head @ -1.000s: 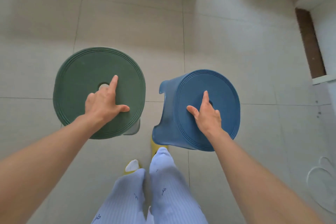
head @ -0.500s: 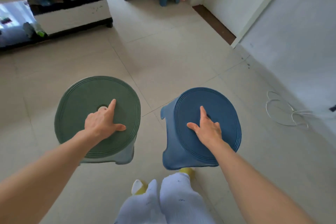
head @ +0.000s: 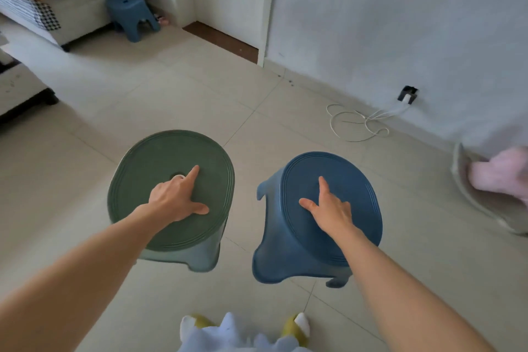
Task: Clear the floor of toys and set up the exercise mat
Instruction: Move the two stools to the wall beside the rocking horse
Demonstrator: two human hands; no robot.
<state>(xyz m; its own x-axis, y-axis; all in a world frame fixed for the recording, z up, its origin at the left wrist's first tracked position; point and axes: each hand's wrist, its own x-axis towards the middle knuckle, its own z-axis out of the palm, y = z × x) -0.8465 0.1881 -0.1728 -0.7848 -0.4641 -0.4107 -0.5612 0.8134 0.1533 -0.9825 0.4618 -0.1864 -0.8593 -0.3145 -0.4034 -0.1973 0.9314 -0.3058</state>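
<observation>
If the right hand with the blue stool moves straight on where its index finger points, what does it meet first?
Probably the white cable coiled on the floor by the wall; the tiles between look free. The right hand holds the blue stool above the floor, so depth is uncertain.

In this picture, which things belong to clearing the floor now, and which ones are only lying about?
Part of the job:
- round green plastic stool, carried by the left hand
- round blue plastic stool, carried by the right hand

Just lying about:
- small blue plastic stool by the sofa
- white cable coiled on the floor
- pink fluffy slipper at the right edge
</observation>
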